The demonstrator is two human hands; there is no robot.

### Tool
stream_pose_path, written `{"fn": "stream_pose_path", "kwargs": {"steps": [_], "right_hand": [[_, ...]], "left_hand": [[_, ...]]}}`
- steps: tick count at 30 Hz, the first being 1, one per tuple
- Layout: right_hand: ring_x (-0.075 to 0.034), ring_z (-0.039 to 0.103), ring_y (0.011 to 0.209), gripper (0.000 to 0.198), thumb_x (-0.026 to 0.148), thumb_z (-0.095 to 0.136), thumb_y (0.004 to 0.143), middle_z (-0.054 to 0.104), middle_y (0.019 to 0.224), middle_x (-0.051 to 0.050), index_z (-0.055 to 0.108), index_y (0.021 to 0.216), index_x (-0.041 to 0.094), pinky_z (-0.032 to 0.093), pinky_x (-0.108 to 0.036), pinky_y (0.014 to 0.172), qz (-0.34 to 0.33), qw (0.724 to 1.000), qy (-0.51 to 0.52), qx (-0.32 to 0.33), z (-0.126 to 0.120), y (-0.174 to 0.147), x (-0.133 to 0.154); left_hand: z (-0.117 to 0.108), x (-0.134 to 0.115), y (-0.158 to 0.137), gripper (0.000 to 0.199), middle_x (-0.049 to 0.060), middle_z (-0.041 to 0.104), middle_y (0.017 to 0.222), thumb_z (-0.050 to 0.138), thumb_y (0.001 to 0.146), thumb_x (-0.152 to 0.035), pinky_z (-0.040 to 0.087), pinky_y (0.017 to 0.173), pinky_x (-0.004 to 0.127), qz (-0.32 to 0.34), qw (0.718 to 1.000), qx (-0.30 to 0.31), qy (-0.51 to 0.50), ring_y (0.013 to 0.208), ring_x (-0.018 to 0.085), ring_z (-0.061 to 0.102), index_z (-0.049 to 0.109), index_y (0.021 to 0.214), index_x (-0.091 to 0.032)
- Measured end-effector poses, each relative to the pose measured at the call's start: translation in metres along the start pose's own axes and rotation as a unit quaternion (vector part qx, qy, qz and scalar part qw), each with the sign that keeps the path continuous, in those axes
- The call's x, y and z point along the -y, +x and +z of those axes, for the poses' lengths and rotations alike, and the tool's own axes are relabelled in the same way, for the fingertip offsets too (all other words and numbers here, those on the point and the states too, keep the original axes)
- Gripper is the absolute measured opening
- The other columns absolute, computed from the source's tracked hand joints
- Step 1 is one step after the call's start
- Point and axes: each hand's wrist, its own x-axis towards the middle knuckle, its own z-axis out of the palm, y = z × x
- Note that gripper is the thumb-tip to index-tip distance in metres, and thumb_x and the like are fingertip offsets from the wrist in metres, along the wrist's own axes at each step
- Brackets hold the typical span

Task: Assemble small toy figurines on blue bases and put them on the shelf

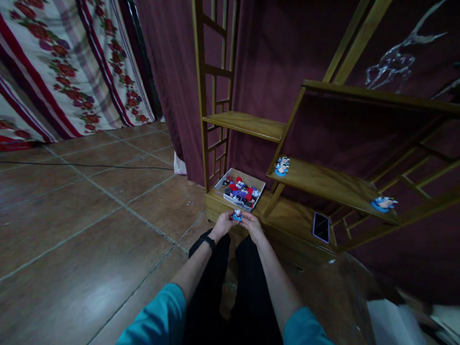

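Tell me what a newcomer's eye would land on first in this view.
Both hands meet at centre, the left hand and right hand pinching a small blue-based figurine between them. Just beyond sits an open cardboard box full of colourful figurines on the wooden shelf unit's base. More blue-based figurines stand on the slanted middle shelf, and a phone lies below.

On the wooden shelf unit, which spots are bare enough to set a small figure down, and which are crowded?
Bare: the upper left shelf, and the middle shelf between the figures at its left end and the one at its right end. The base board is free between the box and the phone. The box is packed with figures. Both hands hold one figure before it.
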Motion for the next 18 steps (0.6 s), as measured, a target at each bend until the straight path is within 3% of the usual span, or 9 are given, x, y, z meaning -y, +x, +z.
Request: {"fn": "stream_pose_path", "kwargs": {"steps": [8, 14, 18], "right_hand": [[-0.022, 0.062, 0.086, 0.030, 0.033, 0.069, 0.057, 0.068, 0.088, -0.004, 0.066, 0.084, 0.021, 0.047, -0.039, 0.080, 0.006, 1.000, -0.020, -0.016, -0.001, 0.003, -0.003], [-0.020, 0.062, 0.083, 0.027, 0.031, 0.068, 0.057, 0.068, 0.089, -0.003, 0.065, 0.083, 0.021, 0.047, -0.037, 0.081, 0.010, 1.000, -0.018, -0.020, -0.002, 0.003, -0.004], [-0.020, 0.061, 0.085, 0.030, 0.032, 0.068, 0.057, 0.068, 0.089, -0.004, 0.065, 0.085, 0.020, 0.046, -0.036, 0.080, 0.010, 1.000, -0.018, -0.013, -0.004, 0.003, -0.005]], "left_hand": [[0.000, -0.006, -0.007, 0.021, 0.000, 0.062, 0.068, 0.064, 0.059, -0.013, 0.042, 0.063, 0.025, 0.029, 0.987, -0.029, 0.154, 0.064, 0.015, 0.055, 0.063, 0.080, -0.015], [0.003, -0.014, -0.013, 0.023, 0.004, 0.059, 0.077, 0.065, 0.059, -0.009, 0.041, 0.074, 0.028, 0.073, 0.969, -0.060, 0.228, 0.075, 0.019, 0.055, 0.064, 0.081, -0.017], [0.005, -0.017, -0.017, 0.030, 0.005, 0.058, 0.087, 0.059, 0.066, -0.010, 0.041, 0.081, 0.031, 0.090, 0.955, -0.041, 0.281, 0.086, 0.020, 0.054, 0.060, 0.095, -0.019]]}}
